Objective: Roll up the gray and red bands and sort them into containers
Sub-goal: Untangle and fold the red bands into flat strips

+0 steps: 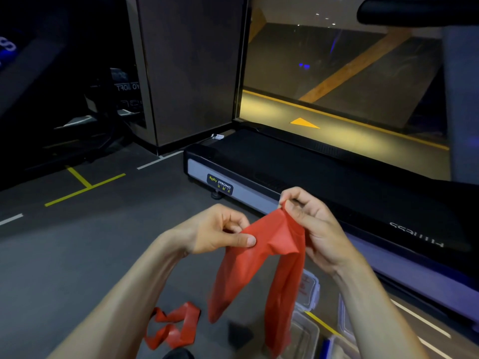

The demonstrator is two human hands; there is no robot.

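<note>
A red band [274, 244] hangs in the air between my two hands, its two ends drooping down toward the floor. My left hand [220, 229] pinches its left upper edge between thumb and fingers. My right hand [311, 224] pinches the top right corner. A second red band [173, 325] lies twisted on the floor at the lower left. Clear plastic containers [308, 332] stand on the floor below the hanging band, partly hidden by it. No gray band is plainly visible.
A treadmill [298, 177] with a dark belt runs across the right side, close behind my hands. A clear lid [309, 291] lies near its edge. A small dark piece [239, 334] sits on the gray floor, which carries yellow and white lines.
</note>
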